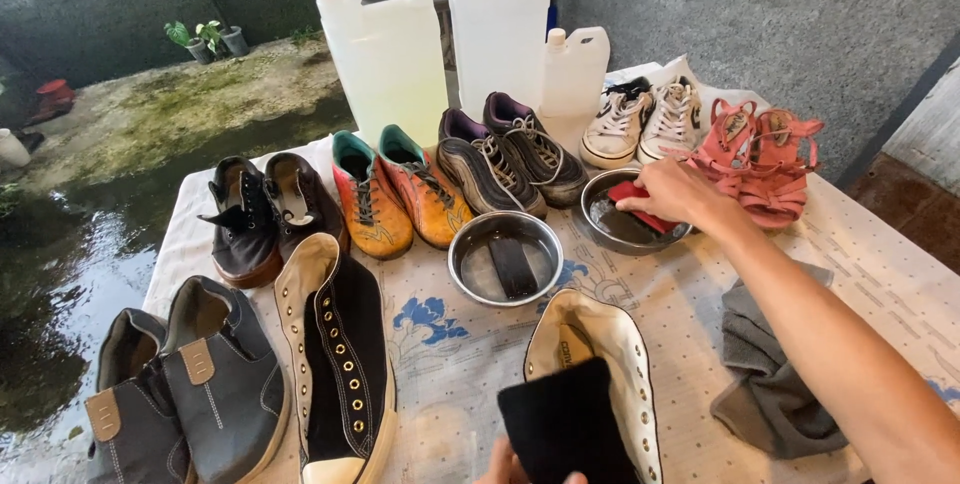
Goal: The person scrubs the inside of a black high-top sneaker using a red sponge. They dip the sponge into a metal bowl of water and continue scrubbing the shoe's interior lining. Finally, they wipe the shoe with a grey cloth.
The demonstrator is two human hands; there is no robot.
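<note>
Left hand [525, 466] seemingly gripping black high-top sneaker [590, 404], right hand [678, 191] clamped on red brush [638, 206] in steel bowl [600, 229]

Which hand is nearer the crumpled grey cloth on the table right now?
Right. The right hand is up at the farther steel bowl, its forearm passing over the crumpled grey cloth; the left hand holds the high-top shoe further left.

right arm stretched forward, right hand [672, 192] curled palm-down, left hand [510, 466] fingertips low
</note>
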